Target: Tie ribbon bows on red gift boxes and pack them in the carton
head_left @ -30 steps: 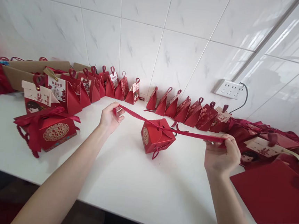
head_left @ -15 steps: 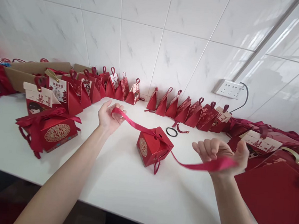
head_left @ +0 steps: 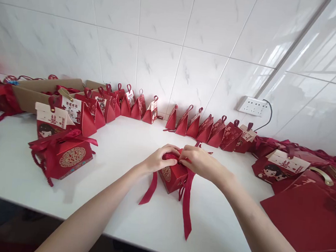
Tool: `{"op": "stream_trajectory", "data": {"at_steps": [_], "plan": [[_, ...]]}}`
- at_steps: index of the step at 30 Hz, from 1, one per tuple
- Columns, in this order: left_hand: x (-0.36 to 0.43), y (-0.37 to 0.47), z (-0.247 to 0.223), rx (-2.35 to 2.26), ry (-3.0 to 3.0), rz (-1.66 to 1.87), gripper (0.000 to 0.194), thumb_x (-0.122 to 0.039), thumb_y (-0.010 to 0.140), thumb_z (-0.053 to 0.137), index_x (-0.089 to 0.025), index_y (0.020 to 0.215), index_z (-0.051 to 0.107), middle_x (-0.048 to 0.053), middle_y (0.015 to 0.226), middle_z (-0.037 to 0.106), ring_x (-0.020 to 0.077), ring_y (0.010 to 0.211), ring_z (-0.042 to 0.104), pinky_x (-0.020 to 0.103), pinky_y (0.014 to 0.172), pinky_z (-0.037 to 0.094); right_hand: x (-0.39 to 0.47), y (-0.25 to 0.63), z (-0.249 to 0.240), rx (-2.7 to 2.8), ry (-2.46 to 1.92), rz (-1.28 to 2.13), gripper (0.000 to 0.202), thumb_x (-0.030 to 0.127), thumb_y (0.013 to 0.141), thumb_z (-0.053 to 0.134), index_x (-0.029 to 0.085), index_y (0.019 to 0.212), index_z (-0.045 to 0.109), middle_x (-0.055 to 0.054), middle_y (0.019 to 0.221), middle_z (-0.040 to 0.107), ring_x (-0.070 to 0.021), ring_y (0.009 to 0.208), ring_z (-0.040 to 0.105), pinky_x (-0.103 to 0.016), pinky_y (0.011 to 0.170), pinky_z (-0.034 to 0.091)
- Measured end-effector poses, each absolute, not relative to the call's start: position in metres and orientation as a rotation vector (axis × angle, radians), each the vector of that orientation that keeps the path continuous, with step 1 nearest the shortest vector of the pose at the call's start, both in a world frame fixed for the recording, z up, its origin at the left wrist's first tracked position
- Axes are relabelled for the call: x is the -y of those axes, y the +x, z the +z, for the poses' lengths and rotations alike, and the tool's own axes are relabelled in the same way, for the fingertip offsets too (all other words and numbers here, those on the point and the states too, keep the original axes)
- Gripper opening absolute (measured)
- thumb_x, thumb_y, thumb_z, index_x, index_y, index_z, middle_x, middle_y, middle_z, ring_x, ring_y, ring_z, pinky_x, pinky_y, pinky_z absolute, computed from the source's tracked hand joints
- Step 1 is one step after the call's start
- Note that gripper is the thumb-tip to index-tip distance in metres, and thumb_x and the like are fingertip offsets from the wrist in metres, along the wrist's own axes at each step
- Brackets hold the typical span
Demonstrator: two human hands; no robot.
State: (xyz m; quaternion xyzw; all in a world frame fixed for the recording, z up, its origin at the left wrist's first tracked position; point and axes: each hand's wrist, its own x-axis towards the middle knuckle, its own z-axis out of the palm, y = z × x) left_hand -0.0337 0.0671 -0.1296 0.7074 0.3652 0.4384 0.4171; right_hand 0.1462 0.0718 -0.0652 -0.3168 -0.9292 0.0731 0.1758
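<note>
The two hands, spread apart a moment ago, have now met over the small red cardboard box with a round gold emblem (head_left: pixel 175 180), which sits upright on the white tabletop (head_left: pixel 122 145). The left hand (head_left: pixel 157 160) has its thumb and fingers narrowed around a glossy dark-red ribbon (head_left: pixel 188 208) on the box's top; the right hand (head_left: pixel 196 160) pinches beside it, seemingly on the same ribbon, though its fingertips partly hide the grip. The ribbon's ends, no longer drawn out sideways, trail loose at the box's left and near side, so handling appears concentrated at the top. A ribbon-topped red box with a gold medallion (head_left: pixel 72 157) stands well to its left; peaked red cardboard boxes (head_left: pixel 204 133) line up behind it.
</note>
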Motion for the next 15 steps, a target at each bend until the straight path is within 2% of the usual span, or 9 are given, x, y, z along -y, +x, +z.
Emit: {"op": "stream_trajectory", "data": {"at_steps": [3,9,15], "plan": [[-0.067,-0.033,-0.129,-0.935,1.763,1.095,0.019,-0.021,0.07,0.059,-0.021,0.087,0.068,0.007,0.123,0.055,0.023,0.114,0.052,0.037,0.1,0.037,-0.073,0.149,-0.071,2.601,-0.869,0.152,0.026,0.017,0.087,0.049,0.02,0.061,0.052,-0.001,0.066,0.047,-0.0115,0.05,0.039,-0.026,0.047,0.027],[-0.068,-0.036,-0.128,-0.934,1.747,1.087,0.019,-0.018,0.07,0.06,-0.019,0.087,0.069,0.009,0.123,0.056,0.0225,0.116,0.052,0.034,0.099,0.04,-0.073,0.16,-0.089,2.527,-0.903,0.014,0.027,0.021,0.092,0.038,0.021,0.067,0.047,-0.004,0.07,0.049,-0.0165,0.059,0.043,-0.029,0.052,0.034],[-0.058,-0.029,-0.114,-1.119,2.112,1.029,0.017,-0.022,0.074,0.056,-0.022,0.085,0.069,0.004,0.122,0.058,0.0218,0.111,0.054,0.034,0.098,0.04,-0.069,0.162,-0.1,2.312,-0.964,0.375,0.019,0.029,0.09,0.042,0.021,0.073,0.046,-0.003,0.075,0.052,-0.0152,0.062,0.046,-0.029,0.056,0.039]]}}
